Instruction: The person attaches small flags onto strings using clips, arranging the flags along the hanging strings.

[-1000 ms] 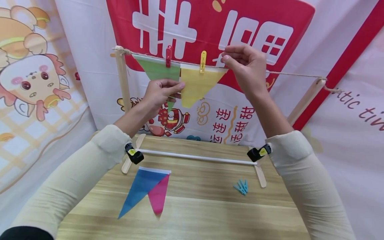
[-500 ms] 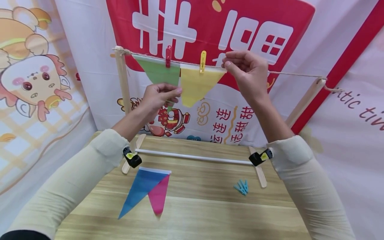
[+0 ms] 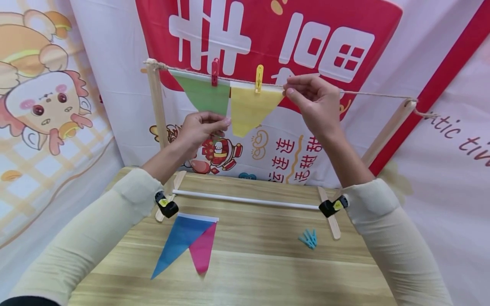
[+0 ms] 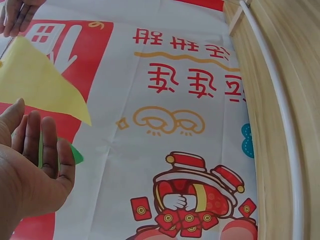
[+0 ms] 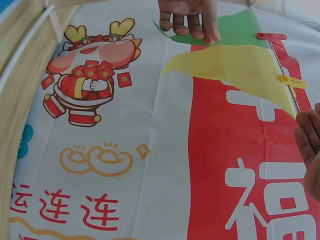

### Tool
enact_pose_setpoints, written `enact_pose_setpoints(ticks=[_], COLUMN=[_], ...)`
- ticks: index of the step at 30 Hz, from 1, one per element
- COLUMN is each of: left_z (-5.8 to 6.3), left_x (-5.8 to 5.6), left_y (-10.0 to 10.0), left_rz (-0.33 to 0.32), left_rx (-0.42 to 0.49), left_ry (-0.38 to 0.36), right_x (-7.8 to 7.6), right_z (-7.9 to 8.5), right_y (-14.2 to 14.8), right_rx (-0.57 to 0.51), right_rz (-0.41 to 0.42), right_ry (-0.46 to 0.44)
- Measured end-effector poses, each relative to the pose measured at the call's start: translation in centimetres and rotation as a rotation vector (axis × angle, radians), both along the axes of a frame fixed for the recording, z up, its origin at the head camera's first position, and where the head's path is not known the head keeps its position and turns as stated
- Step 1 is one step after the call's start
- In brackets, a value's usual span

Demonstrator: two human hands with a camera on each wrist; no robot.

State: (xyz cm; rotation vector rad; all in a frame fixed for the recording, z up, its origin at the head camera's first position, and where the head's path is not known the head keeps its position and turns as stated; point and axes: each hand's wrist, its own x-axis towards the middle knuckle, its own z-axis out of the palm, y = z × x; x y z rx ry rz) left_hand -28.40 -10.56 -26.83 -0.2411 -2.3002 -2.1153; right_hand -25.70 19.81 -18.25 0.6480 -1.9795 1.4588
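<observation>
A yellow pennant point(image 3: 254, 108) hangs from a thin string point(image 3: 377, 94), held by a yellow clothespin point(image 3: 259, 78). To its left hangs a green pennant point(image 3: 208, 95) under a red clothespin point(image 3: 215, 72). My left hand point(image 3: 200, 129) is in front of the green pennant's lower part, fingers loosely bent, close to the yellow pennant's left edge. In the left wrist view its fingers are relaxed and hold nothing. My right hand point(image 3: 315, 100) is at the yellow pennant's upper right corner, covering it; its fingers look relaxed, and contact is unclear.
The string spans two wooden posts point(image 3: 155, 102), joined low down by a white rod point(image 3: 245, 199). On the wooden table point(image 3: 268, 280) lie a blue pennant point(image 3: 181, 238) overlapping a pink pennant point(image 3: 203, 248), and several blue clothespins point(image 3: 308, 239) at right. A printed cloth point(image 3: 291, 148) hangs behind.
Both hands have come down a little, the left one along the green pennant and the right one beside the yellow pennant's corner. The pennants and clothespins stay in place.
</observation>
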Motion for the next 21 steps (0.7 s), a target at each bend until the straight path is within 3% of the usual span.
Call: enact_pose_setpoints(ticks=[10,21], left_z=[-0.9,-1.1], left_x=[0.4,0.3], left_y=[-0.5,-0.3], left_rz=[-0.013,-0.032], left_rx=[-0.057,-0.05], left_ry=[-0.017,-0.015], right_x=[0.4,0.5], right_z=[-1.9,-3.9], right_y=[0.9,1.9], right_rx=[0.041,0.078], right_rz=[0.028,-0.001], right_ry=[-0.012,-0.075])
